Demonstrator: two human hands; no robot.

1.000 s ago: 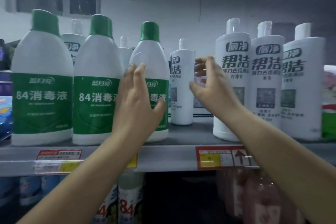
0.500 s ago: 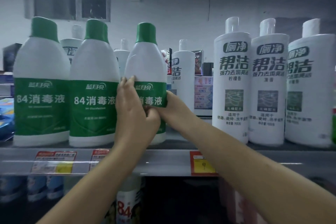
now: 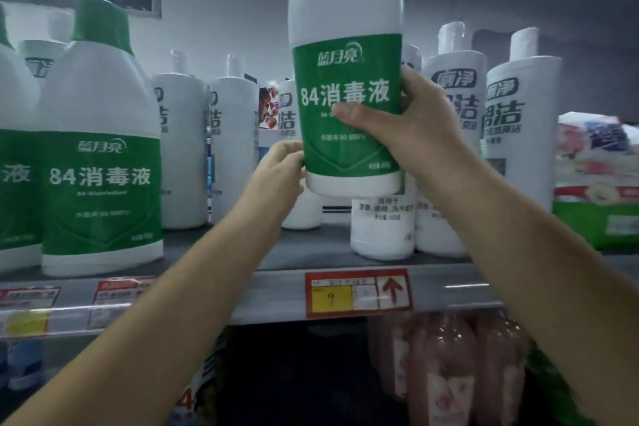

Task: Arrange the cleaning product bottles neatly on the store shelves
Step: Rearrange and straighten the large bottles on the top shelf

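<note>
One green-label disinfectant bottle (image 3: 346, 86) was held upright above the shelf (image 3: 276, 290), long axis vertical, neck up and cut off by the frame top, label facing the camera. Right hand (image 3: 411, 128) gripped its right side with thumb across the label; left hand (image 3: 280, 169) held its lower left edge, fingers curled. Two matching green-capped bottles (image 3: 100, 156) stood at left, white toilet-cleaner bottles (image 3: 518, 135) behind and right.
</note>
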